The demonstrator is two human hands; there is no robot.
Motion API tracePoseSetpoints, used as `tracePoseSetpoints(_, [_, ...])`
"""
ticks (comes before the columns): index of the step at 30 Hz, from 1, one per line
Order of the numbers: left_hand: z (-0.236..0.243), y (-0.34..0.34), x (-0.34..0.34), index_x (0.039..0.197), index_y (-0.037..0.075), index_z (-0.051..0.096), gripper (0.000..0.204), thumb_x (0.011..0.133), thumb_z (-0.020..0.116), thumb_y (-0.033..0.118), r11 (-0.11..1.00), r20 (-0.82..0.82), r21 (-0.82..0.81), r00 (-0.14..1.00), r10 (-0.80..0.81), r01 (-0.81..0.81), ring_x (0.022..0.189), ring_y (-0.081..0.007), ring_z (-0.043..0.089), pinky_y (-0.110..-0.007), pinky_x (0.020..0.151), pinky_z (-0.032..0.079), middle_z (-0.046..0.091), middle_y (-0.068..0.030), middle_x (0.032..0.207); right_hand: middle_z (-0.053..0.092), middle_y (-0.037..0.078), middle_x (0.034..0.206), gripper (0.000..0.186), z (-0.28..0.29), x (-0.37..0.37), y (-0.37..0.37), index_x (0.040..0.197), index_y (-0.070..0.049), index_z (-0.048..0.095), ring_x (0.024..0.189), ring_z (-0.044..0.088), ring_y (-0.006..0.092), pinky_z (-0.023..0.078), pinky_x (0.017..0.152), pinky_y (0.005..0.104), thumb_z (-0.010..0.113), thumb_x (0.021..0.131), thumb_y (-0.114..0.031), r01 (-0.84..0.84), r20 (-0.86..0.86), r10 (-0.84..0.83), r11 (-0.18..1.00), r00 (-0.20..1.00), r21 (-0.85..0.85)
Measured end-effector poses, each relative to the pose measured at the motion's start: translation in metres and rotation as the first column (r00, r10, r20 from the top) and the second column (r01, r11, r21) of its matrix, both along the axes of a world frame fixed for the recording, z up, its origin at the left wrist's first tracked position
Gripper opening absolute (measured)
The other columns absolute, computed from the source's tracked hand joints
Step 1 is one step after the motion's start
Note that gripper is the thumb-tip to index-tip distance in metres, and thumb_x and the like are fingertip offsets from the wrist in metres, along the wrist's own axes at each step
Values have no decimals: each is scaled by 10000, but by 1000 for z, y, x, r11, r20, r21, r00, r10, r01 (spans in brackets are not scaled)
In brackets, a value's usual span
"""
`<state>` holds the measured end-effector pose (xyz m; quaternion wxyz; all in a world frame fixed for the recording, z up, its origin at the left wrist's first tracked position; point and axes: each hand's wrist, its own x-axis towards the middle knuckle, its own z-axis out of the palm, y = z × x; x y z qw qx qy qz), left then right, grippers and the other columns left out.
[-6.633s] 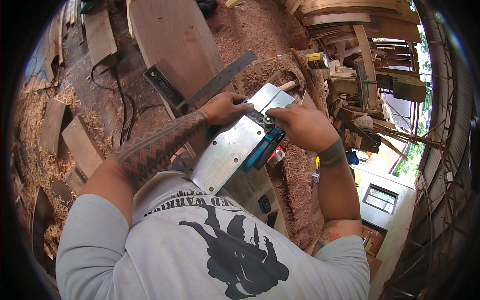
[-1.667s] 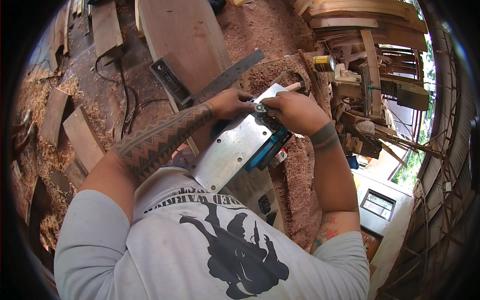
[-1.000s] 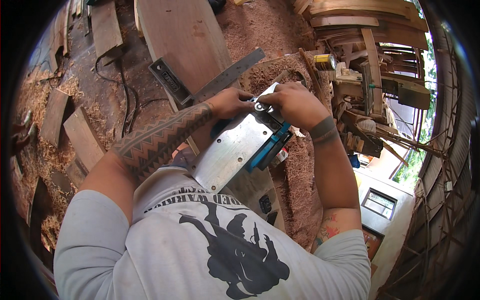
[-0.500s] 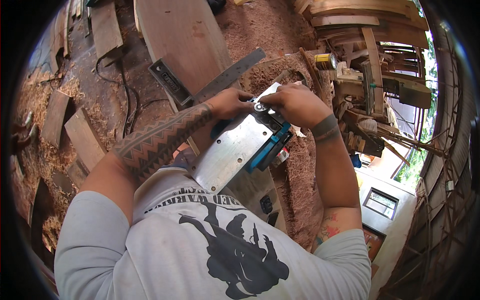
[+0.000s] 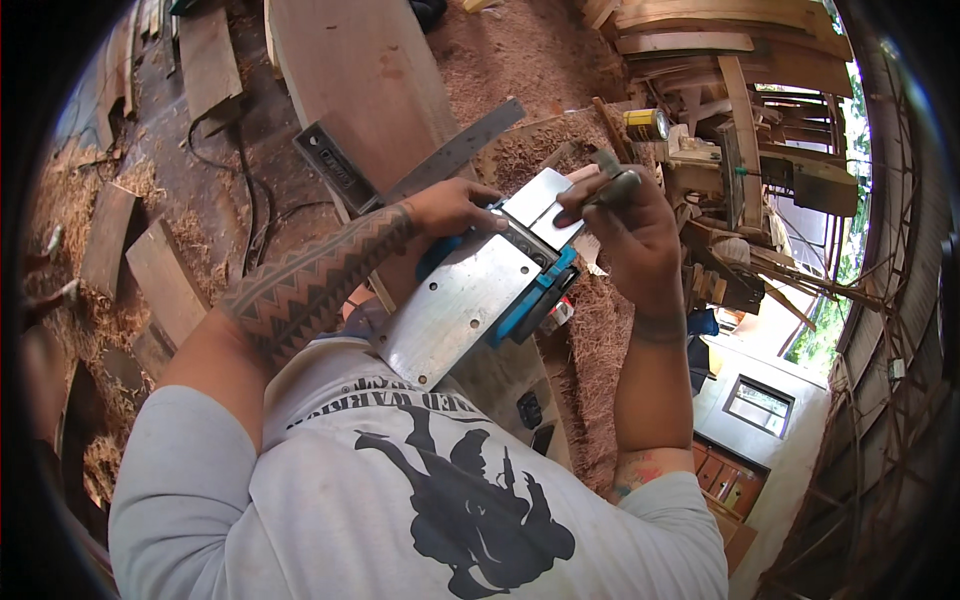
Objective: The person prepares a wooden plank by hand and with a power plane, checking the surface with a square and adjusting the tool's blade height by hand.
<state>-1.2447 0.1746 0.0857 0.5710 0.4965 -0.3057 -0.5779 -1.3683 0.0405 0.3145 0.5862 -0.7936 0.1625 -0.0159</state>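
An upturned electric planer [image 5: 455,290] with a blue body rests against my front, its silver sole facing up. At its blade gap, my left hand [image 5: 450,208] grips the side, the thumb lying on the metal beside the blade drum. Just right of the planer's front plate, my right hand [image 5: 640,232] is raised with bent fingers. Pinched in it is a small grey-green piece [image 5: 606,161], too partly covered to name. Beyond the left hand, a steel square [image 5: 455,150] with a dark stock lies across a wide board [image 5: 370,85].
A yellow can [image 5: 646,125] stands at the right, near stacked timber [image 5: 740,30]. Wood shavings [image 5: 500,50] cover the ground. Loose boards [image 5: 165,270] and a dark cable [image 5: 250,190] lie at the left. A blurred shape shows at the left edge.
My right hand has lifted away from the blade gap, to the right. The round metal piece under its fingers no longer shows there. My left hand stays on the planer.
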Motion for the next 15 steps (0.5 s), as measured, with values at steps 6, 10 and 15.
tracePoseSetpoints(6, [-2,-5,6,1419,72,715,561,953,814,369,997,-5,-3,997,-74,74,1045,-151,698,-314,955,541,779,-89,1187,718,84,975,169,-8,-25,1,1183,-23,535,849,727,150,571,774,304,655,1071,-63,-20,18,28,941,999,-337])
tracePoseSetpoints(10, [-5,-5,9,1423,75,712,570,950,815,375,996,-9,-19,997,-83,82,1042,-153,698,-315,956,539,778,-85,1185,714,87,982,173,-12,-31,5,1177,-24,511,865,728,149,574,779,305,647,1072,-43,-38,-4,40,922,999,-384])
tracePoseSetpoints(15, [6,-6,11,1488,28,641,584,980,794,273,991,-12,27,991,-133,134,1105,-138,687,-309,1009,529,768,-70,1232,706,90,994,194,-10,-28,8,1188,-30,493,878,732,160,576,785,317,649,1077,-62,74,115,-40,950,993,-304])
